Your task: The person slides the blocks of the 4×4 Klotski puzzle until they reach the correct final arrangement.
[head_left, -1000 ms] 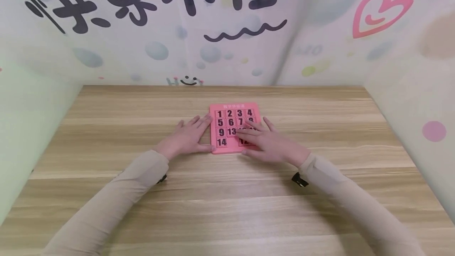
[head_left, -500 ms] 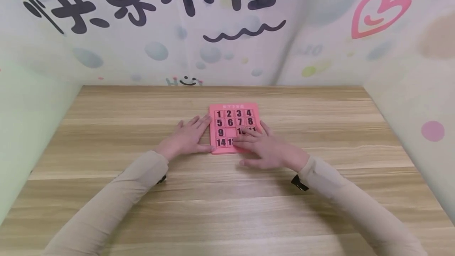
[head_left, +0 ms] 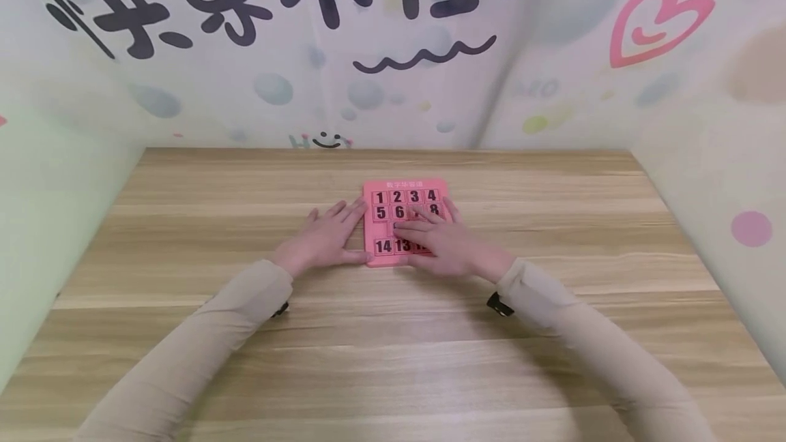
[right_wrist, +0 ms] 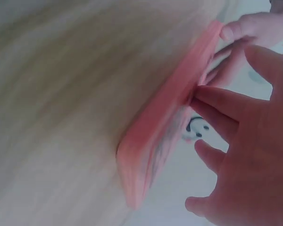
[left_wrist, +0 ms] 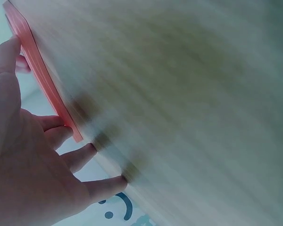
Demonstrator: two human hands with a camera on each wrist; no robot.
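Observation:
A pink sliding number puzzle (head_left: 404, 261) lies flat near the middle of the wooden table. Tiles 1 to 6 show along its upper rows, with 14 and 13 at the bottom left. In the third row the leftmost cell is a bare pink gap (head_left: 379, 230). My left hand (head_left: 319, 239) lies along the puzzle's left edge, fingers outstretched; its thumb and a finger touch the frame, while other fingertips (left_wrist: 120, 182) rest on the table. My right hand (head_left: 451, 245) reaches over the right side, straight fingertips (right_wrist: 200, 92) on a third-row tile beside the gap. It hides several tiles.
The wood-grain table (head_left: 393, 360) meets a white printed wall (head_left: 245, 114) at the back, with pale side walls left and right. A black strap piece (head_left: 500, 304) shows under the right sleeve.
Tile 13 has moved down into the bottom row. The gap has shifted to the third row's left end as tile 9 left that cell. My right hand moved left; the left hand stayed.

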